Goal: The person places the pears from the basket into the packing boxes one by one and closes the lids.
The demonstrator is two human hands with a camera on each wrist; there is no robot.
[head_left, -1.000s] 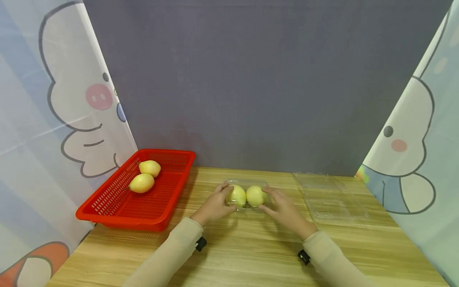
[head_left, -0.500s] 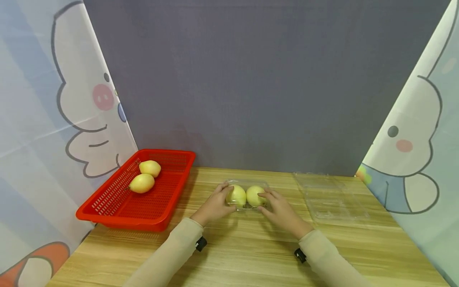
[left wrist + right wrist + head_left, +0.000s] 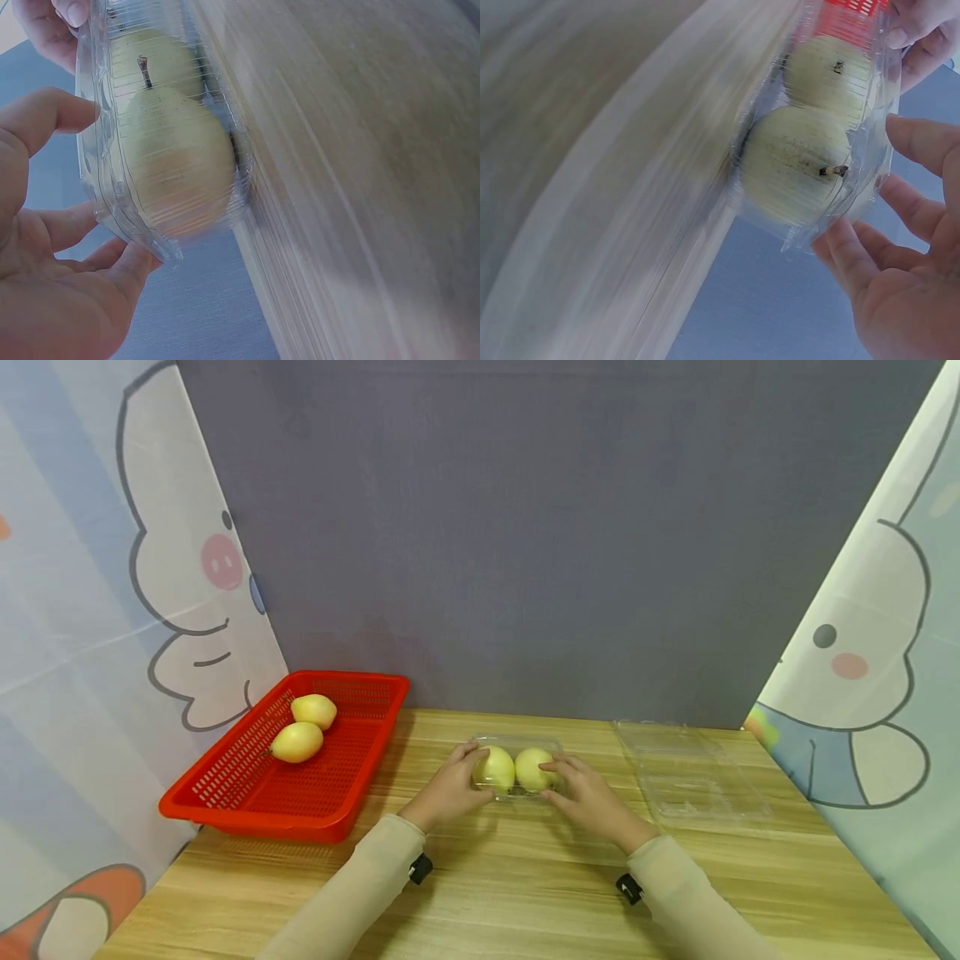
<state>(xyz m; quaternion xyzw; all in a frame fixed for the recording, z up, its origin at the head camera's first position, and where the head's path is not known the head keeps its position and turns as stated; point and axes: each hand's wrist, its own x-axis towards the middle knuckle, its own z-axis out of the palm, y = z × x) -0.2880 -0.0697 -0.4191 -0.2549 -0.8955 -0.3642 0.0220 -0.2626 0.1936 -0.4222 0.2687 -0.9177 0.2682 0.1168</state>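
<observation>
In the head view, a clear plastic box (image 3: 516,768) is sitting on the wooden table (image 3: 525,893), a little below the center of the frame. 2 pears (image 3: 514,769) are lying side by side inside it. The left hand (image 3: 448,791) is holding the left end of the box with curled fingers, and the right hand (image 3: 591,797) is holding the right end in the same way. At the left of the frame, a red basket (image 3: 247,793) is standing on the table with 2 more pears (image 3: 303,729) in it. At the right of the frame, an empty clear box (image 3: 690,768) is lying flat, well apart from the hands.

In the left wrist view, the left hand (image 3: 52,285) is filling the lower left of the frame. Its thumb and fingers are curling around the edge of the clear plastic box (image 3: 142,135), and the pears (image 3: 176,169) are showing through the lid. The fingers of the other hand are touching the box in the upper left corner.

In the right wrist view, the right hand (image 3: 907,285) is filling the lower right of the frame, and its fingers are gripping the rim of the clear plastic box (image 3: 825,150). The pears (image 3: 795,161) are inside, one with its stem pointing toward the hand. The table is looking blurred here.
</observation>
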